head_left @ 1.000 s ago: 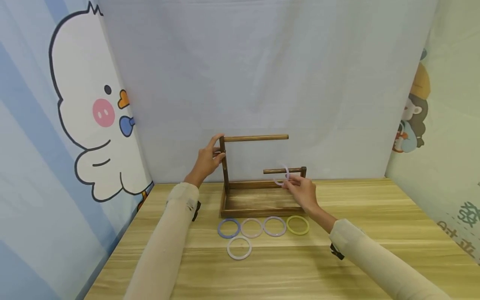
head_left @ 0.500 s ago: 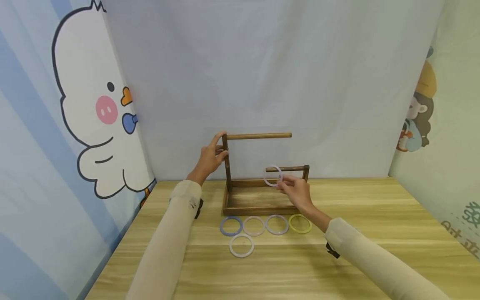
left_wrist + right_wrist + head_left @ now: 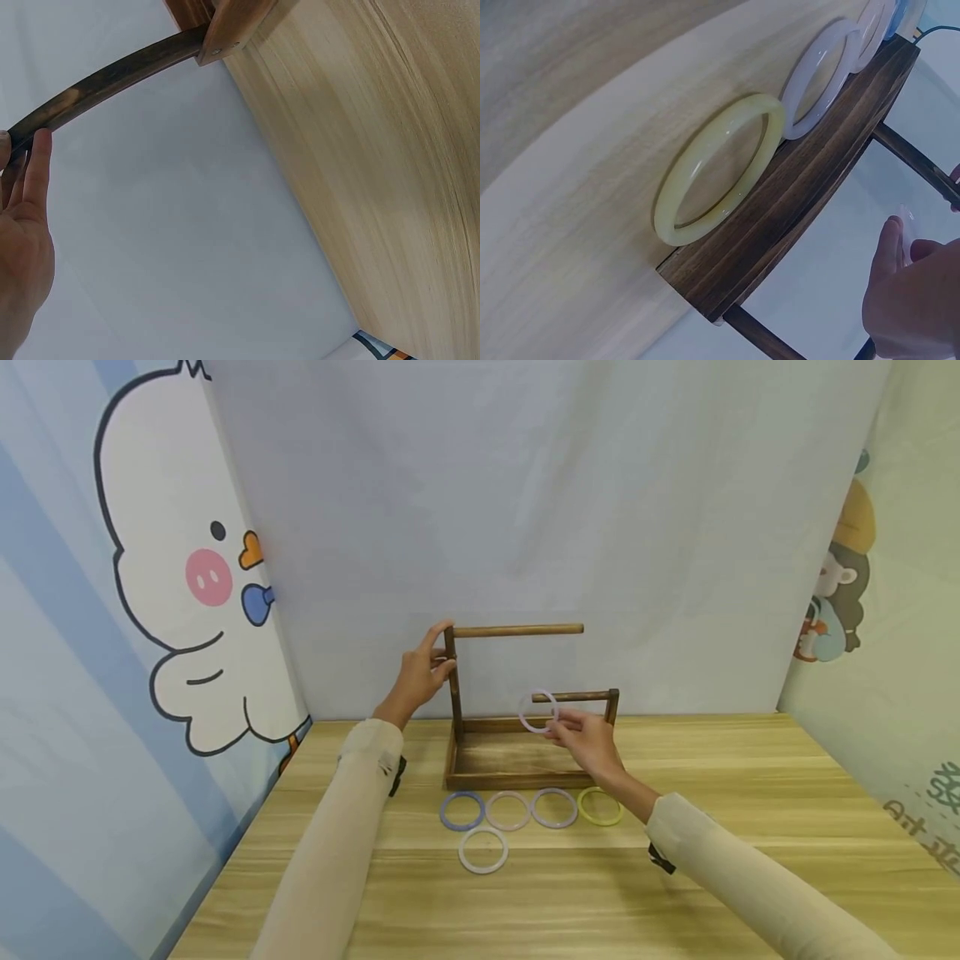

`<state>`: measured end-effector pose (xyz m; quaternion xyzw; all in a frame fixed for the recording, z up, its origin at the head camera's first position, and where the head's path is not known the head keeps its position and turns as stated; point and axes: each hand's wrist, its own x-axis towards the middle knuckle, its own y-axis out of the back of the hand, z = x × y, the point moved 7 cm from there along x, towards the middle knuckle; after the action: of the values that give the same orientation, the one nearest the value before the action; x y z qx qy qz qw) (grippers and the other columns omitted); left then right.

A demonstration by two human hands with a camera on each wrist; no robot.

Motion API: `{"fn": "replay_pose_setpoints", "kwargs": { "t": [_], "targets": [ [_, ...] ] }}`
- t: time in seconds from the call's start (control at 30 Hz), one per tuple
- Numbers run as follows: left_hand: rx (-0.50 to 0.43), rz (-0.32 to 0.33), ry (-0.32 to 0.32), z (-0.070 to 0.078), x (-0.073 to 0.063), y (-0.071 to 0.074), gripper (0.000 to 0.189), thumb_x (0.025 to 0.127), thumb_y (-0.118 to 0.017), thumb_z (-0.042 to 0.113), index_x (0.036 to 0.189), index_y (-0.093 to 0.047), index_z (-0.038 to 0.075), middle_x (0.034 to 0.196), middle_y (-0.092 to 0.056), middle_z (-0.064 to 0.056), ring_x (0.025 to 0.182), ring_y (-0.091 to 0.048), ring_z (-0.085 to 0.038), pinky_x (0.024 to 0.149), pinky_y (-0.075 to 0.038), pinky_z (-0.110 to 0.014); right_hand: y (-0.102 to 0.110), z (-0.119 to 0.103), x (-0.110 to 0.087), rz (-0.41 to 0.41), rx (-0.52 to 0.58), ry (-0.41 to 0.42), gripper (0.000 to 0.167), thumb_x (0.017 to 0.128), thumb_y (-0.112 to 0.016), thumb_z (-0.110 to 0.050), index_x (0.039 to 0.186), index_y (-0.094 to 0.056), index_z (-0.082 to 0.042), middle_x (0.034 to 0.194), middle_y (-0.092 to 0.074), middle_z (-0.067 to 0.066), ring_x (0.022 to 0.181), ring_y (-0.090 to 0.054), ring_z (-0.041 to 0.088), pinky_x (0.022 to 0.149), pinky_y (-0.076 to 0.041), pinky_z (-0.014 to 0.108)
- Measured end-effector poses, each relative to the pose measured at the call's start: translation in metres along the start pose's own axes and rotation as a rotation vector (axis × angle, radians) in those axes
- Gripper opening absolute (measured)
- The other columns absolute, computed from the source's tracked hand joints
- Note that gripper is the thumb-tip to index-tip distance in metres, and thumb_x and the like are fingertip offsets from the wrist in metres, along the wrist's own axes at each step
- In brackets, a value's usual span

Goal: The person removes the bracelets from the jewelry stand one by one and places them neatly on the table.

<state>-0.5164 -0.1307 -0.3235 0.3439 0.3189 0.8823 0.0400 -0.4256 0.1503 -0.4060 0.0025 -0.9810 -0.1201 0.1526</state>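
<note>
Near the free end of the lower rod [image 3: 570, 697], my right hand [image 3: 588, 745] pinches a pale lilac bangle [image 3: 534, 730] between thumb and fingers. The ring faces the head camera and overlaps the rod's tip there; whether it encircles the rod I cannot tell. My left hand [image 3: 417, 678] grips the tall post [image 3: 456, 697] of a dark wooden bangle rack [image 3: 525, 782] near its top. In the left wrist view, fingertips [image 3: 43, 139] touch the post's side. From that post, the upper rod [image 3: 517, 631] extends rightward with no bangle on it.
Before the rack lie a blue bangle [image 3: 462, 829], a pink one [image 3: 508, 829], a lilac one [image 3: 555, 827] and a yellow bangle [image 3: 601, 824] in a row. A white bangle [image 3: 483, 871] lies closer on the wooden table [image 3: 570, 902]. A curtain [image 3: 675, 568] hangs behind.
My right hand has shifted slightly left with the lilac bangle, toward the lower rod's free end. The ring has turned from nearly edge-on to facing the head camera. My left hand keeps its grip.
</note>
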Motion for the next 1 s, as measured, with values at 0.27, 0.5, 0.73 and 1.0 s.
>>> {"fn": "replay_pose_setpoints", "kwargs": {
  "t": [0.27, 0.5, 0.73, 1.0],
  "targets": [
    [-0.018, 0.007, -0.003, 0.0, 0.001, -0.001, 0.071, 0.099, -0.068, -0.001, 0.159, -0.037, 0.022, 0.122, -0.07, -0.03, 0.112, -0.071, -0.039, 0.087, -0.066, -0.04, -0.005, -0.006, 0.001, -0.016, 0.01, 0.004, 0.033, 0.101, -0.066, 0.0, 0.131, -0.063, 0.014, 0.112, -0.072, 0.031, 0.099, -0.075, 0.04, 0.087, -0.064, 0.042],
    [-0.02, -0.004, 0.023, 0.001, 0.001, 0.0, 0.072, 0.1, -0.067, 0.0, 0.16, -0.036, 0.024, 0.123, -0.069, -0.03, 0.114, -0.071, -0.039, 0.087, -0.066, -0.04, -0.008, -0.018, -0.004, -0.058, -0.009, 0.014, 0.027, 0.101, -0.068, -0.002, 0.126, -0.069, 0.009, 0.107, -0.075, 0.026, 0.096, -0.077, 0.035, 0.085, -0.066, 0.041],
    [-0.043, -0.006, 0.044, 0.001, 0.001, 0.001, 0.071, 0.1, -0.067, -0.001, 0.16, -0.037, 0.024, 0.125, -0.068, -0.031, 0.116, -0.07, -0.038, 0.087, -0.066, -0.039, -0.013, -0.023, -0.022, -0.142, -0.048, -0.006, 0.03, 0.103, -0.065, -0.004, 0.13, -0.066, 0.009, 0.105, -0.077, 0.022, 0.097, -0.076, 0.035, 0.086, -0.065, 0.042],
    [-0.048, -0.01, 0.063, 0.001, 0.001, -0.001, 0.072, 0.1, -0.067, -0.001, 0.16, -0.037, 0.026, 0.127, -0.067, -0.031, 0.116, -0.07, -0.039, 0.087, -0.066, -0.039, -0.014, -0.017, -0.052, -0.253, -0.041, -0.008, 0.036, 0.103, -0.066, -0.007, 0.133, -0.062, 0.012, 0.109, -0.076, 0.023, 0.099, -0.075, 0.042, 0.085, -0.065, 0.044]
  ]
}}
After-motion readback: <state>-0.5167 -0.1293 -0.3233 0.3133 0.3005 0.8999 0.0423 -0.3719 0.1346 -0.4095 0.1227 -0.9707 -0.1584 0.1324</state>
